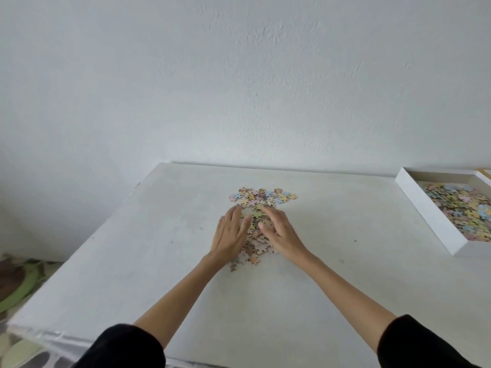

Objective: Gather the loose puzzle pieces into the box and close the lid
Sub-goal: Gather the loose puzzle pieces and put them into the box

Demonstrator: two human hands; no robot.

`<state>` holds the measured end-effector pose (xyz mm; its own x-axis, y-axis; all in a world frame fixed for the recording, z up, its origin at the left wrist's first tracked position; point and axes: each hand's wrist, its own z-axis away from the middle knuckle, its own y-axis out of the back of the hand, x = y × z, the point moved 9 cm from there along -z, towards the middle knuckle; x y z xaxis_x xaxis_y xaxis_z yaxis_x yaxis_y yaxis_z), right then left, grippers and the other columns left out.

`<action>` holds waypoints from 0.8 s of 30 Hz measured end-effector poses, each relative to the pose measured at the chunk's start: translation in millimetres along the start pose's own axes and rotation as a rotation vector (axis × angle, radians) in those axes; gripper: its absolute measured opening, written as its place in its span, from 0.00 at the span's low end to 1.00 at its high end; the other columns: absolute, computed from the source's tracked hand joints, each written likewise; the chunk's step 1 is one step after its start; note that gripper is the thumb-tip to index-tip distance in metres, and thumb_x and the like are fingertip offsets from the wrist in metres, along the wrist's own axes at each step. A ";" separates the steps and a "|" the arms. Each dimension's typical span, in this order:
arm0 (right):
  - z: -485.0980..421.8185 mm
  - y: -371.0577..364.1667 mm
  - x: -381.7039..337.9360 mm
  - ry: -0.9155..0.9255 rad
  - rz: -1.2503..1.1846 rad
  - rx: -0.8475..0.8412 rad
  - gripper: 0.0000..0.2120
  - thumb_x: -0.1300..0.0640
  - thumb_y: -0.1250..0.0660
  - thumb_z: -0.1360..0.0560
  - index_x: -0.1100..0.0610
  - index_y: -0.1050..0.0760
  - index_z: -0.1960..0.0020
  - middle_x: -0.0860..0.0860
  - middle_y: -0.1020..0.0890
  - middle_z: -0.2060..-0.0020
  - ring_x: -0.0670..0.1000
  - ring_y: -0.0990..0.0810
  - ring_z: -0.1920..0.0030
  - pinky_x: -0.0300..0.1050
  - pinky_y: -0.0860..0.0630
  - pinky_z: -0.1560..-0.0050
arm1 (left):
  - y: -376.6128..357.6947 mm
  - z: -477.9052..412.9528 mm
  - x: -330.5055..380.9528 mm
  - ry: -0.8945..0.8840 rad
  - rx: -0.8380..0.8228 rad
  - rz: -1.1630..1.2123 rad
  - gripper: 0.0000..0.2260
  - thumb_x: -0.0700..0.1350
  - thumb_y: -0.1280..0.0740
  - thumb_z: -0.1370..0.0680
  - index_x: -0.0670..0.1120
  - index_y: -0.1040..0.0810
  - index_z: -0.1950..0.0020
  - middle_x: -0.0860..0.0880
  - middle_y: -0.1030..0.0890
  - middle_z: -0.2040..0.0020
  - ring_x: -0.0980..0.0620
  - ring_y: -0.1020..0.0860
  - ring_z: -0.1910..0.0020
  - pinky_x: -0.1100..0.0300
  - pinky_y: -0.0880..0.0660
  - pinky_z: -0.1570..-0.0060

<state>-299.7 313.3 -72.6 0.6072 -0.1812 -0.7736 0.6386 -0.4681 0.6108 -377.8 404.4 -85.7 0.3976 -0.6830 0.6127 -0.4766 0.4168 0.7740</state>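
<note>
A heap of pastel puzzle pieces [261,199] lies in the middle of the white table [132,261]. My left hand [230,232] lies flat on the heap's left side, fingers spread. My right hand [279,229] lies flat on its right side, fingers apart. Pieces show between the two hands and beyond the fingertips. Neither hand holds a piece that I can see. The white box [425,208] stands open at the right edge of the table, with many pieces [462,203] inside it. The lid is not clearly in view.
A white wall [239,75] rises right behind the table's far edge. A patterned green and brown floor mat [18,282] lies beyond the table's left edge. A thin yellow edge [485,172] shows behind the box.
</note>
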 end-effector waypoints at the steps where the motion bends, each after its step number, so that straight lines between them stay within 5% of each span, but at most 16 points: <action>1: -3.3 10.7 -0.8 -0.001 -0.020 0.060 0.22 0.53 0.44 0.20 0.55 0.40 0.28 0.53 0.36 0.31 0.48 0.34 0.34 0.42 0.36 0.35 | 6.6 -3.1 -0.4 0.000 0.036 0.059 0.26 0.58 0.55 0.19 0.44 0.42 0.26 0.45 0.39 0.26 0.50 0.40 0.28 0.53 0.44 0.28; 5: -26.1 55.2 15.9 -0.035 0.061 0.230 0.19 0.56 0.42 0.21 0.58 0.35 0.32 0.54 0.31 0.33 0.51 0.34 0.32 0.45 0.40 0.34 | 28.5 -22.1 -23.0 0.062 0.079 0.106 0.33 0.64 0.57 0.24 0.43 0.40 0.28 0.43 0.37 0.28 0.49 0.37 0.30 0.49 0.40 0.29; 8: -41.7 62.9 57.4 -0.188 0.211 0.115 0.23 0.50 0.44 0.21 0.55 0.41 0.28 0.54 0.38 0.28 0.52 0.42 0.28 0.48 0.44 0.30 | 24.2 -36.7 -39.3 0.086 -0.029 0.010 0.24 0.53 0.52 0.18 0.42 0.45 0.25 0.43 0.44 0.24 0.47 0.46 0.25 0.52 0.49 0.28; 12: -47.4 50.7 79.3 -0.218 0.348 -0.075 0.30 0.42 0.49 0.21 0.51 0.53 0.24 0.49 0.52 0.24 0.48 0.55 0.25 0.46 0.56 0.27 | 15.8 -57.2 -43.0 0.061 -0.096 -0.019 0.26 0.55 0.53 0.18 0.46 0.51 0.23 0.47 0.49 0.23 0.52 0.51 0.24 0.54 0.56 0.27; 19: -68.0 37.8 64.2 -0.155 0.297 -0.176 0.34 0.41 0.46 0.23 0.51 0.58 0.24 0.47 0.55 0.24 0.47 0.55 0.25 0.45 0.56 0.27 | 7.3 -86.7 -26.1 -0.050 -0.193 0.033 0.24 0.53 0.52 0.18 0.47 0.50 0.23 0.49 0.47 0.23 0.53 0.48 0.25 0.58 0.53 0.28; 24: -89.1 32.4 65.5 -0.129 0.279 -0.161 0.34 0.39 0.45 0.23 0.50 0.56 0.24 0.47 0.53 0.24 0.47 0.54 0.25 0.47 0.55 0.26 | -0.8 -104.5 -21.2 -0.121 -0.276 -0.030 0.39 0.70 0.57 0.29 0.50 0.49 0.24 0.49 0.46 0.23 0.52 0.48 0.24 0.55 0.54 0.28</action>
<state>-197.1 363.3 -88.5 0.7103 -0.3959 -0.5820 0.5292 -0.2450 0.8124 -303.9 481.2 -82.6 0.3040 -0.7574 0.5778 -0.2285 0.5308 0.8161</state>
